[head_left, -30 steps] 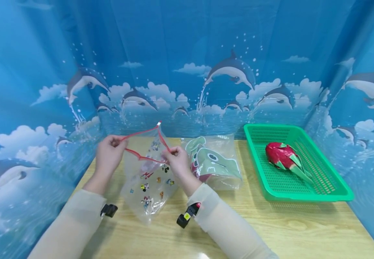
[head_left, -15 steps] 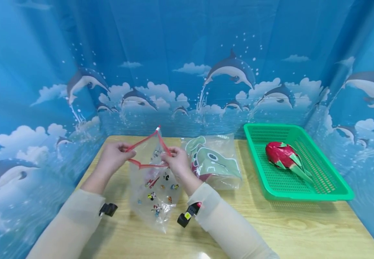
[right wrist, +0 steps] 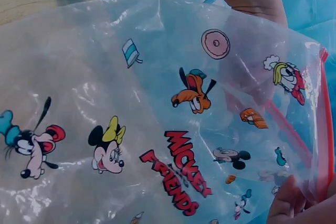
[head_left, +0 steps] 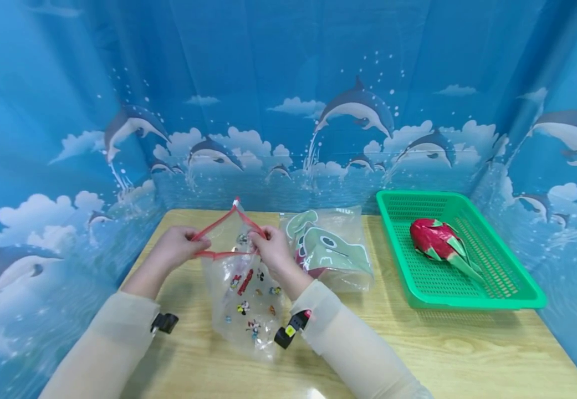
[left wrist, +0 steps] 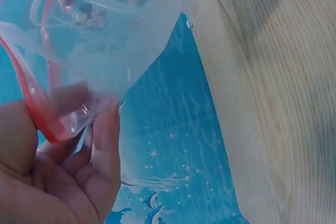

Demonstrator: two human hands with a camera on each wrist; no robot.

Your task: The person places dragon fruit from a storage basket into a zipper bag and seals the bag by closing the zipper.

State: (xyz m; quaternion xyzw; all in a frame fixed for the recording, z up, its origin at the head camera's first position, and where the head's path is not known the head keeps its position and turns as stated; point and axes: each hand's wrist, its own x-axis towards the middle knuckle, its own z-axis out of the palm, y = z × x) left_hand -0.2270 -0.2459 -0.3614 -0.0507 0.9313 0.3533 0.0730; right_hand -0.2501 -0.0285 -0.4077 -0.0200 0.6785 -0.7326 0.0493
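Between your left hand (head_left: 179, 245) and right hand (head_left: 274, 250), both pinching its rim (head_left: 220, 255), the bag (head_left: 243, 313) gapes unzipped, seemingly unfilled.

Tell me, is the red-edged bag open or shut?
The bag is open: the hands pinch its red rim, whose two sides stand apart in the head view.
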